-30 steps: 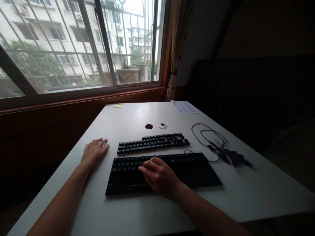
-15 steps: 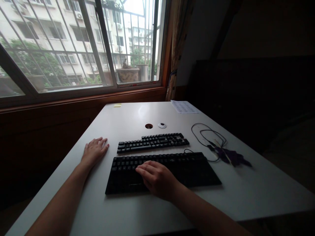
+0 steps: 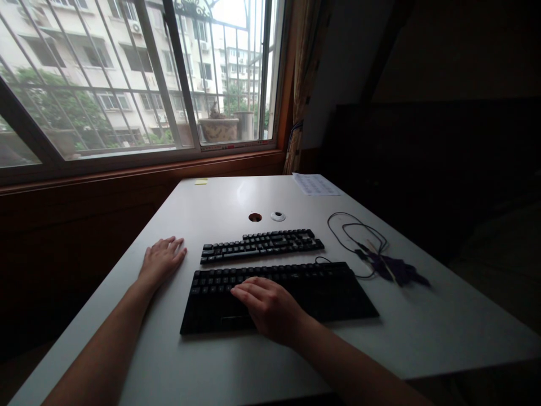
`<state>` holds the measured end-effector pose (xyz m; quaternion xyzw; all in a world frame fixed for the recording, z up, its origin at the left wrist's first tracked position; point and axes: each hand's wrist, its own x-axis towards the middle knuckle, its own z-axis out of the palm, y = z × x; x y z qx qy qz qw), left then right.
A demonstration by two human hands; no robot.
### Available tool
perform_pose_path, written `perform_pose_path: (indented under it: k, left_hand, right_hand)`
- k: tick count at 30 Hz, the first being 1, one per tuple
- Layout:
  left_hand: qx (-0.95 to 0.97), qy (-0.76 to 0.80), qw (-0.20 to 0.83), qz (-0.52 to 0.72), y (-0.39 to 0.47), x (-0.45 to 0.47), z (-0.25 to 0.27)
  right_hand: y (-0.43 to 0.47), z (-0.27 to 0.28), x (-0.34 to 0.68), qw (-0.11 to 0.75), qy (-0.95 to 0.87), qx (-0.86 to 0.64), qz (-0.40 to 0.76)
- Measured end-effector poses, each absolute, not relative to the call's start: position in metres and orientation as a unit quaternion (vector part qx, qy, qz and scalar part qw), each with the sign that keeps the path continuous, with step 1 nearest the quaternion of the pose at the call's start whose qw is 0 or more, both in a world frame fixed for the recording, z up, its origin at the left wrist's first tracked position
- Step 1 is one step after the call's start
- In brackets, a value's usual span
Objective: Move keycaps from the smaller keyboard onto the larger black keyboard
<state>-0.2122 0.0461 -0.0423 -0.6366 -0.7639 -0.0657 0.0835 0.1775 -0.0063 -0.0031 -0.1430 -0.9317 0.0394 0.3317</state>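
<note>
The right grip [image 3: 266,304], a bare hand with its fingers drawn together, is at the middle of a wide, flat black plastic keyboard [image 3: 333,299], its fingertips by the front edge of the fitted keys; whether it pinches a keycap cannot be told. This keyboard lies on a smooth, faintly glossy white desk [image 3: 169,355], its back rows studded with small squarish keys, its front a dark slab. Just behind it, loose black plastic keycaps [image 3: 262,245] stand in close, stepped rows, including one long bar. The left grip [image 3: 163,259] is released, palm down on the desk, fingers slightly spread, just left of the rows. To the right, a thin, looped black cable [image 3: 362,255] runs near a crumpled dark-purple cloth [image 3: 406,273], with a slender pale stick [image 3: 387,268] across it. Farther back sits a white ring-shaped cover [image 3: 278,216] beside a round hole.
</note>
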Motion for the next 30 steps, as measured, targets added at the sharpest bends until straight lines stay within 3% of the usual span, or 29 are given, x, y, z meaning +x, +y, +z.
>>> perform_pose_path:
  k: [30]
  left_hand:
    - [-0.636,-0.765,0.075,-0.069,0.0451,-0.21,-0.0396]
  right_hand:
    - [-0.0114,-0.0031,0.1759,0.297,-0.94,-0.166,0.02]
